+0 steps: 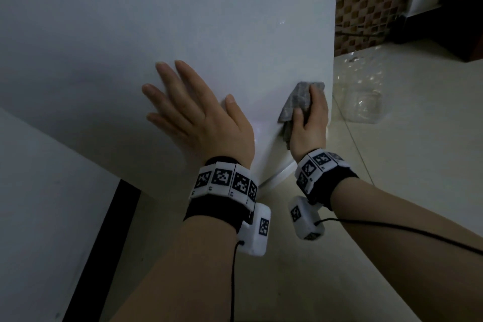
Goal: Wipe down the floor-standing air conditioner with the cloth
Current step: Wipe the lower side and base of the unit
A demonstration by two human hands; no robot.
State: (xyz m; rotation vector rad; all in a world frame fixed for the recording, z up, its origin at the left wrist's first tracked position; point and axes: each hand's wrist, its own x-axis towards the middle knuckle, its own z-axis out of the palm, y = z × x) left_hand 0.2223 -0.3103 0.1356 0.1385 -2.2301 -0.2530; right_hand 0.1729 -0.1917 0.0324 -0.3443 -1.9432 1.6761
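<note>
Pale glossy floor [407,170] runs back to a brown mosaic wall [371,0]; a clear plastic container [363,104] stands just right of the air conditioner [183,21], beyond its straight right edge; the left hand [198,117] lies flat on the white panel, grip wide, fingers spread; the right hand [311,123] grips the crumpled grey cloth [298,102] against the panel beside that edge.

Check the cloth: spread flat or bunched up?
Bunched. The grey cloth is wadded under the right hand, a loose fold hanging below the palm, pressed against the white air conditioner.
</note>
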